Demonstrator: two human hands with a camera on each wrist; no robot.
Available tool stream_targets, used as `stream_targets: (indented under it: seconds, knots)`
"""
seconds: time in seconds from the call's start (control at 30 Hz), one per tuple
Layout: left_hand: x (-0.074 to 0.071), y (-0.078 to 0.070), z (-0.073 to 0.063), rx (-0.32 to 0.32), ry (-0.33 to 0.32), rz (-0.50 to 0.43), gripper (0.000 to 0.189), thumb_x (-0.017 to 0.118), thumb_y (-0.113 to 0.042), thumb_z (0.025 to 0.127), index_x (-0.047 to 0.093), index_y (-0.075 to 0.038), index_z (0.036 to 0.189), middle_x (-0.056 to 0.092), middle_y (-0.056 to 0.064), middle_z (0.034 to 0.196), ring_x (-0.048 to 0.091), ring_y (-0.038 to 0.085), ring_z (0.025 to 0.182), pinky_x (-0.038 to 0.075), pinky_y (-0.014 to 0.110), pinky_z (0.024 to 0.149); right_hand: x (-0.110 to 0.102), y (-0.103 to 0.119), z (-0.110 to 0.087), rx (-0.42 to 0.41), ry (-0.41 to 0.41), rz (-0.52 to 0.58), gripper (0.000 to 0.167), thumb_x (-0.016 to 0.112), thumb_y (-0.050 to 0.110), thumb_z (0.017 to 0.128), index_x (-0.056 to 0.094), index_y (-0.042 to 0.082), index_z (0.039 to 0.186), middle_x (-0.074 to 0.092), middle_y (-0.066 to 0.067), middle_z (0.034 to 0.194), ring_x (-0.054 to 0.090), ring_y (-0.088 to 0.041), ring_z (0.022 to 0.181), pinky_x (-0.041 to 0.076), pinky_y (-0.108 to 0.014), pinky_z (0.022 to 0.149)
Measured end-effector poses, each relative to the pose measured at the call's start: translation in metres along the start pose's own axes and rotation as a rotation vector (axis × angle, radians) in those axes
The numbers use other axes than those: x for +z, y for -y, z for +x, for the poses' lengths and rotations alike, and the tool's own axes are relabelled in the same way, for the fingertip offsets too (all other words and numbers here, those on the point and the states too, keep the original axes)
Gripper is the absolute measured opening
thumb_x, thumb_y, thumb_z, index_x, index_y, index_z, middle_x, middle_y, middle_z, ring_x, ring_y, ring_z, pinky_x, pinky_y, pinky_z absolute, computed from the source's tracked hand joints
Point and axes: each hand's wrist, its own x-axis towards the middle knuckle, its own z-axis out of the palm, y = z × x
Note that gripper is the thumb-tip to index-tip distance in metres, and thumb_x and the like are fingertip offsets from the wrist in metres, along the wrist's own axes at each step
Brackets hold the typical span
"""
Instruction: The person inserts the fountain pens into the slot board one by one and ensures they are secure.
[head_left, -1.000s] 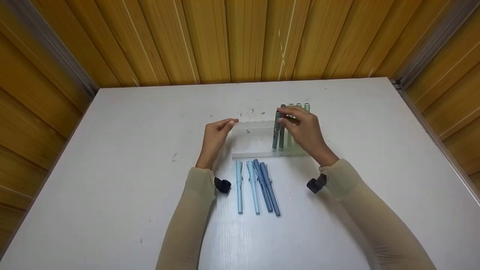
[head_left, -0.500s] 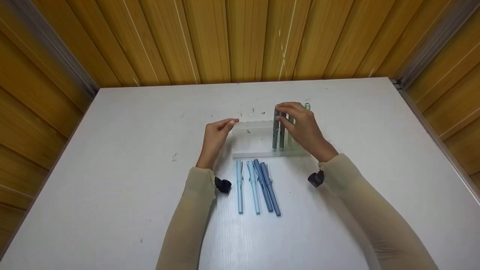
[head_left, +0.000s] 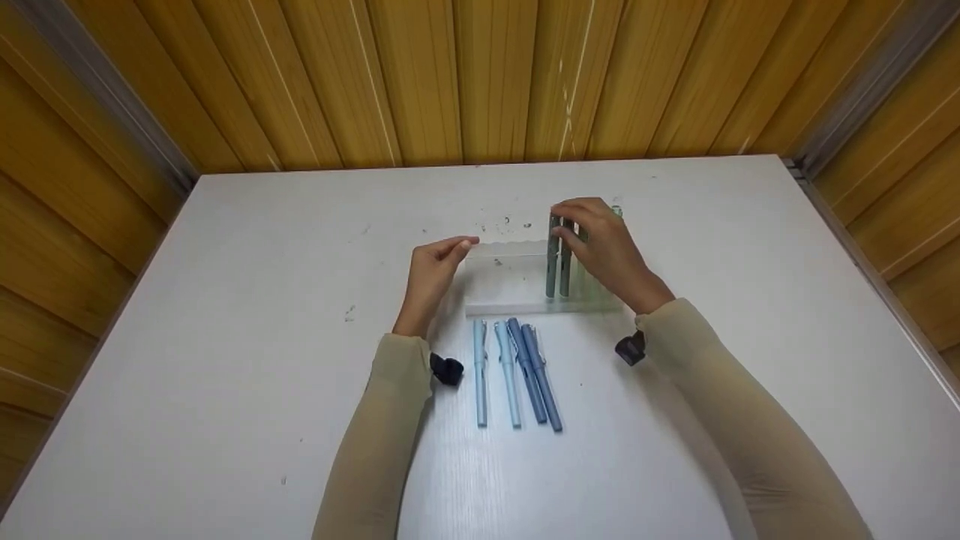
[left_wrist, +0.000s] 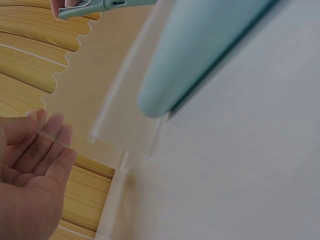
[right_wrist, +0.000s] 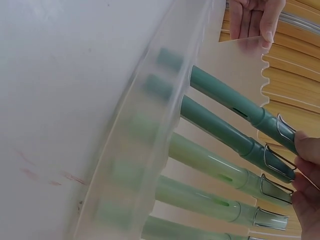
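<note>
A clear pen stand point(head_left: 504, 308) with a scalloped top edge stands mid-table. My left hand point(head_left: 431, 281) pinches its upper left corner between thumb and fingers. Several pens stand in its right part: dark green ones beside light green pens point(right_wrist: 207, 155). My right hand point(head_left: 611, 251) pinches the cap end of the leftmost dark green pen point(right_wrist: 235, 102), whose lower end sits in the stand's ledge. Other fingers of that hand touch the neighbouring second dark green pen point(right_wrist: 225, 130) and a light green cap. In the head view the right hand covers most light green pens.
In front of the stand lie two light blue pens point(head_left: 480, 375) and two darker blue pens point(head_left: 541, 379). One light blue pen point(left_wrist: 200, 55) looms close in the left wrist view. The white table point(head_left: 262, 300) backs onto a yellow wood-look wall point(head_left: 420, 82).
The leftmost dark green pen has gone from slightly tilted to upright. My right hand has shifted a little up and away, over the pen tops. The left hand keeps its place.
</note>
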Motion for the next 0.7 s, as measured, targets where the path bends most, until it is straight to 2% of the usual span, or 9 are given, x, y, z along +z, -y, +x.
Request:
stream_targets:
  seconds: [0.17,0.3,0.7]
  knots:
    - [0.0002,0.0015,0.0002,0.000,0.005,-0.015,0.024,0.062,-0.023,0.095,0.073,-0.007,0.109,0.069,0.009,0.118,0.060,0.019,0.118,0.046,0.037,0.103,0.0025,-0.0031,0.0024,-0.023,-0.001,-0.047,0.030,0.067,0.010,0.090,0.066,-0.001,0.118,0.064,-0.014,0.121,0.055,-0.027,0.118,0.047,-0.038,0.101]
    - [0.0003,0.0020,0.0002,-0.017,0.002,-0.014,0.024,0.062,-0.023,0.095,0.073,-0.008,0.109,0.070,0.008,0.117,0.060,0.019,0.118,0.045,0.037,0.103,0.0034,-0.0034,0.0033,-0.019,0.003,-0.048,0.031,0.067,0.010,0.090,0.066,0.000,0.119,0.064,-0.013,0.121,0.054,-0.027,0.118,0.047,-0.038,0.101]
    - [0.0013,-0.0002,0.0010,-0.016,-0.013,0.010,0.023,0.062,-0.024,0.094,0.073,-0.008,0.108,0.071,0.007,0.115,0.061,0.019,0.116,0.046,0.038,0.102,0.0057,-0.0047,0.0043,-0.002,0.001,-0.074,0.031,0.065,0.012,0.091,0.065,0.002,0.121,0.063,-0.011,0.122,0.053,-0.025,0.120,0.047,-0.037,0.101]
